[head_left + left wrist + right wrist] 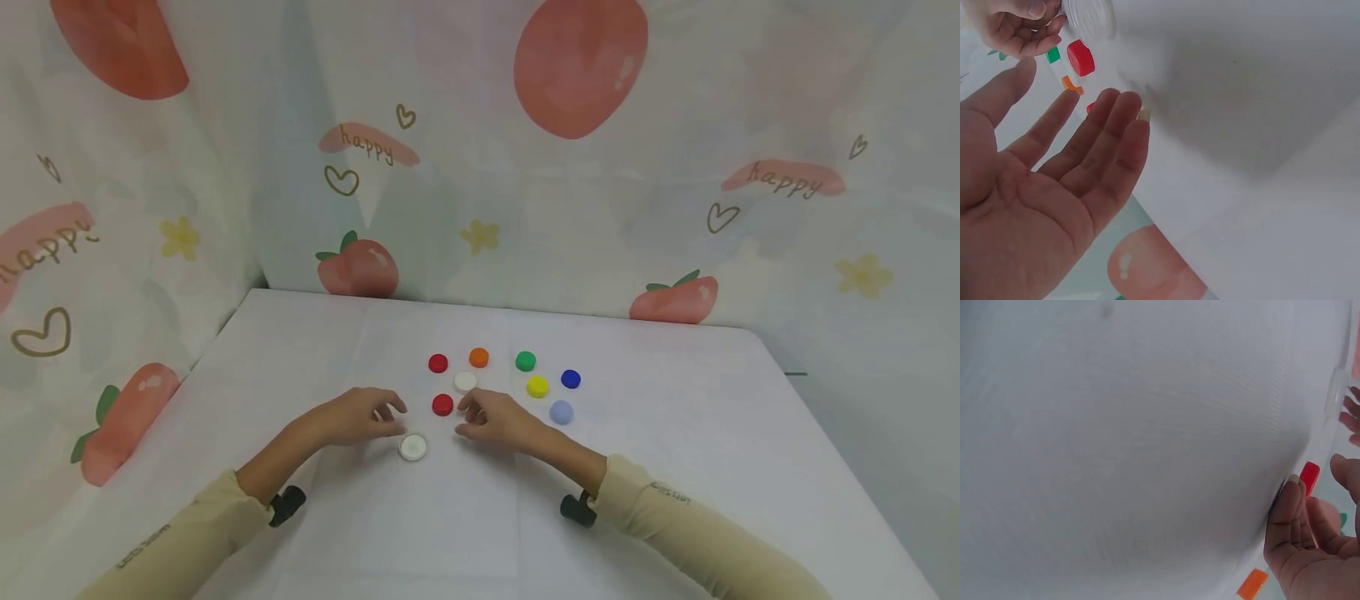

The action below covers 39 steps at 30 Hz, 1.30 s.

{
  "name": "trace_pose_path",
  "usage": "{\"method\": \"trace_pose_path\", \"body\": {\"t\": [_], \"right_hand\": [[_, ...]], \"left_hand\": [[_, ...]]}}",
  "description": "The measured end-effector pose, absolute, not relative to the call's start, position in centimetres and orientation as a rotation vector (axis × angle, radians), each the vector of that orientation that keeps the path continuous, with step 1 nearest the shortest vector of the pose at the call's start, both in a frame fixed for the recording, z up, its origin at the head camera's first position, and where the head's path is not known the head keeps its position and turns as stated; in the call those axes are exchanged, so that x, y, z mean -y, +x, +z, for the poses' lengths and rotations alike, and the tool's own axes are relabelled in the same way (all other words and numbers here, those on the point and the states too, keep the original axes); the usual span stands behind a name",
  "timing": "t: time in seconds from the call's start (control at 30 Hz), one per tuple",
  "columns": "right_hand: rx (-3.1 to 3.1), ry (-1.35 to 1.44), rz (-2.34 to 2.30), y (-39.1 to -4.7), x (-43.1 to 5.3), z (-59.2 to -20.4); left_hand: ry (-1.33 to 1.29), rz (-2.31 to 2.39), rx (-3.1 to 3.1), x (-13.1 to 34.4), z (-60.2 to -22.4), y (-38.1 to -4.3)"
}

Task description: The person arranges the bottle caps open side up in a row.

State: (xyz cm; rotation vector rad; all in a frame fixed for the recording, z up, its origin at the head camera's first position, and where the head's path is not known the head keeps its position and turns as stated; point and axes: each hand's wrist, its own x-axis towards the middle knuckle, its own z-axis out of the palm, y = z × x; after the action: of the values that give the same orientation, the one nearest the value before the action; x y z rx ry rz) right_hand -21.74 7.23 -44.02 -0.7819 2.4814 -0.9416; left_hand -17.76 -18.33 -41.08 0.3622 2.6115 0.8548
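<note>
Both arms are stretched out in front, with the left arm (273,461) and the right arm (573,460) slanted in toward each other. The left grip (358,417) is held loose, with its fingers (1105,150) only a bit bent and its thumb (997,97) set apart. The right grip (498,418) is held across from it, with its fingers (1282,515) softly curled and its thumb (1349,476) set apart too. A small gap is left between the two grips.

A screened-off tabletop space: peach-print "happy" cloth (555,217) behind and beside a white table (675,417).
</note>
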Motion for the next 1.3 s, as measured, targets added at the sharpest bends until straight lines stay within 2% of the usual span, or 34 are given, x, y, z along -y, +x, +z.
{"method": "trace_pose_path", "body": {"t": [0.37,1.3], "right_hand": [[-2.538,-0.741,-0.969,-22.0,-6.8,-44.0],[-2.585,-0.792,-0.927,-22.6,-5.8,-44.4]], "left_hand": [[0.291,0.929,-2.709,16.7,-41.4,-19.3],[0.352,0.844,-2.713,14.1,-43.0,-21.5]]}}
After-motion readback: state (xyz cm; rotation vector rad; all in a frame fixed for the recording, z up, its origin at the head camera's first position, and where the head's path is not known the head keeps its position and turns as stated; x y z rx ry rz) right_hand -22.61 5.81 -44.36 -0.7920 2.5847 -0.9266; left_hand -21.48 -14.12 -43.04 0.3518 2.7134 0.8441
